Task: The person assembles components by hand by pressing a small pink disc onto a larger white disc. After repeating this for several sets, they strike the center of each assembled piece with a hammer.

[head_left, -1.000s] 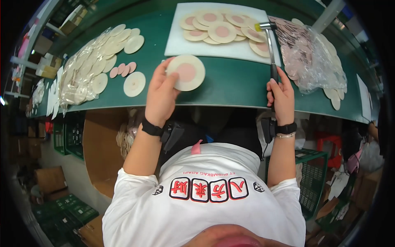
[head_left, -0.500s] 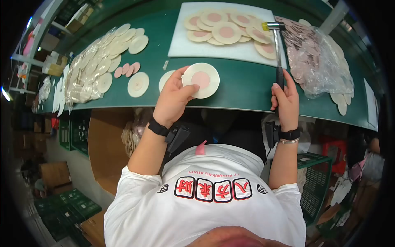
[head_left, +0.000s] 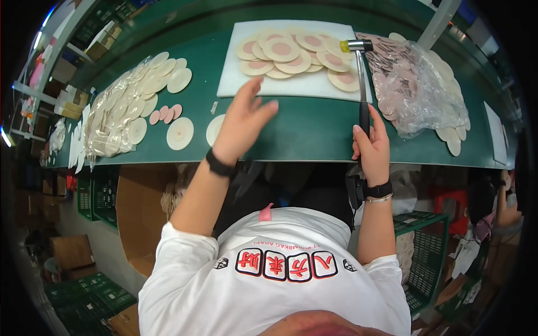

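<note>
My left hand (head_left: 246, 117) is empty, its fingers apart, just short of a white board (head_left: 227, 84). On that board lies a heaped pile of cream discs with pink round centres (head_left: 281, 49). In my right hand (head_left: 372, 143) is a mallet (head_left: 361, 78), gripped by its black handle. Its metal head, with one yellow and one black face, is raised over the board's right edge. Left of my left hand, a cream disc (head_left: 180, 134) lies flat on the table. Another cream disc (head_left: 213, 132) is partly hidden by that hand.
Several small pink discs (head_left: 166, 114) lie on the green table (head_left: 314, 131). A clear bag of cream discs (head_left: 115, 120) is at the left. At the right, pink pieces (head_left: 386, 70) lie beside and under clear plastic (head_left: 428, 89). Below stand a cardboard box (head_left: 134, 218) and green crates (head_left: 423, 263).
The pink-centred disc has left my left hand, which is now open; a disc lies atop the pile where the arrangement differs. My right hand still holds the mallet. The whole view has shifted slightly.
</note>
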The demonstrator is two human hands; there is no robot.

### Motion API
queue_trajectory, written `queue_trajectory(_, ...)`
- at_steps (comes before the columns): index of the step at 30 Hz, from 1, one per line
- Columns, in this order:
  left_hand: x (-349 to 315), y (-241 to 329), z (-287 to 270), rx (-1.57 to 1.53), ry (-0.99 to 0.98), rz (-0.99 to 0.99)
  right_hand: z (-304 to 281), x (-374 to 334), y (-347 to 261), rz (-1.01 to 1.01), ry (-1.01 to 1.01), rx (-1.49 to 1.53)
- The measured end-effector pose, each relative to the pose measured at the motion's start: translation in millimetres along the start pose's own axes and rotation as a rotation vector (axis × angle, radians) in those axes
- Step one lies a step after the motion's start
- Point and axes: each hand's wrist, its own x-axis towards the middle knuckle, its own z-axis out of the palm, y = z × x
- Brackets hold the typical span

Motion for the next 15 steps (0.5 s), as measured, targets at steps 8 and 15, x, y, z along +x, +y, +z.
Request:
queue_trajectory(8, -91, 5, -66, 1.021, 0.074, 0.258, -4, 5, 8, 0.026, 0.010, -0.019)
queue_trajectory(15, -108, -10, -62, 1.241, 0.050, 0.297, 8, -8, 8, -0.089, 0.083, -0.074)
